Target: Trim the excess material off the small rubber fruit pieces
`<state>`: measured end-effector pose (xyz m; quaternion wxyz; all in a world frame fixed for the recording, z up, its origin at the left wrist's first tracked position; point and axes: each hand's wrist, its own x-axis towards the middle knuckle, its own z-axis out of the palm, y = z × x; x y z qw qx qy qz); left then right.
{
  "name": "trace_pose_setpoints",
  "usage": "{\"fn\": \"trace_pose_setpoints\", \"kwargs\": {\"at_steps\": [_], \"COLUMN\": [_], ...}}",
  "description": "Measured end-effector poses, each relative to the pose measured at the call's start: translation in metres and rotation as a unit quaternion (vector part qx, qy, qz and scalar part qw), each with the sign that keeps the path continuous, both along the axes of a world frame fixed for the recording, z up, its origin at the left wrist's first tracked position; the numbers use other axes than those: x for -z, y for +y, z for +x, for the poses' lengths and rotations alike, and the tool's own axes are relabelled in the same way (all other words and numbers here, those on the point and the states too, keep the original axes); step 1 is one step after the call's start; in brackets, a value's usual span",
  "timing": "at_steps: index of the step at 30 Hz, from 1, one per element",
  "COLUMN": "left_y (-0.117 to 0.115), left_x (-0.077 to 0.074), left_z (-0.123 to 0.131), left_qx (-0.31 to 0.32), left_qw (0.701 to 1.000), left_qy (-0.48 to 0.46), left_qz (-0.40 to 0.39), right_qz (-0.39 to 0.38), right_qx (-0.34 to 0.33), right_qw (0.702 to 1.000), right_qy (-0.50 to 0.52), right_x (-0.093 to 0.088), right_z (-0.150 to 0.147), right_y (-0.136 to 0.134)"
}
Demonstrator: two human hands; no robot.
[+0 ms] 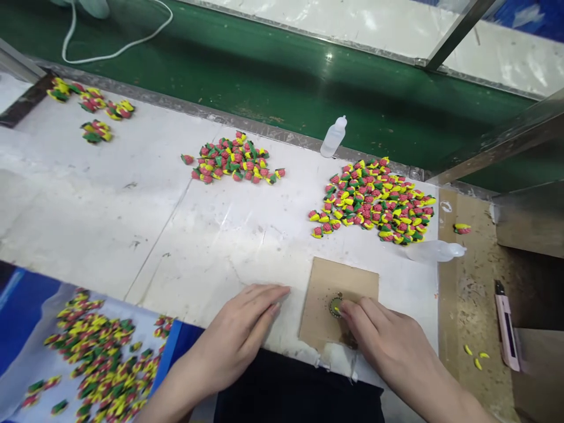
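Note:
My right hand (383, 329) is closed in a pinch over a small round cap (335, 306) on a cardboard square (319, 294). A small yellow piece (337, 309) shows at its fingertips, against the dark inside of the cap. My left hand (247, 320) rests at the table's near edge, left of the cardboard, fingers stretched out and holding nothing. Beyond the cardboard is a large pile of small red, yellow and green fruit-shaped pieces (374, 202). A clear squeeze bottle (436, 251) lies on its side right of that pile's near end.
Another fruit pile (233, 158) sits mid-table; several clusters (94, 130) lie far left. An upright squeeze bottle (333, 138) stands at the back edge. A lined blue tray (165, 358) holds many pieces. At right are a pink utility knife (506, 329) and tiny yellow bananas (478, 363).

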<state>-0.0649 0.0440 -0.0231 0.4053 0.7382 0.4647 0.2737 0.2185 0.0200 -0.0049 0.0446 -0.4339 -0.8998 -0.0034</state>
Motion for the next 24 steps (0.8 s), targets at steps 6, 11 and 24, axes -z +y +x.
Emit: {"fn": "trace_pose_setpoints", "kwargs": {"at_steps": [6, 11, 24], "left_y": [-0.004, -0.005, -0.006], "left_x": [0.004, 0.004, 0.011], "left_z": [-0.003, 0.002, -0.005], "left_qx": [-0.158, -0.243, -0.23], "left_qw": [0.981, 0.94, 0.842], "left_qy": [-0.071, -0.19, -0.393], "left_qz": [-0.082, -0.144, -0.289], "right_qz": [-0.007, -0.005, 0.002], "right_qx": [-0.019, -0.008, -0.019], "right_qw": [1.0, 1.0, 1.0], "right_qy": [0.008, 0.014, 0.006], "right_x": [0.004, 0.005, 0.009], "right_z": [0.001, 0.002, 0.004], "right_y": [0.0, 0.0, 0.001]}}
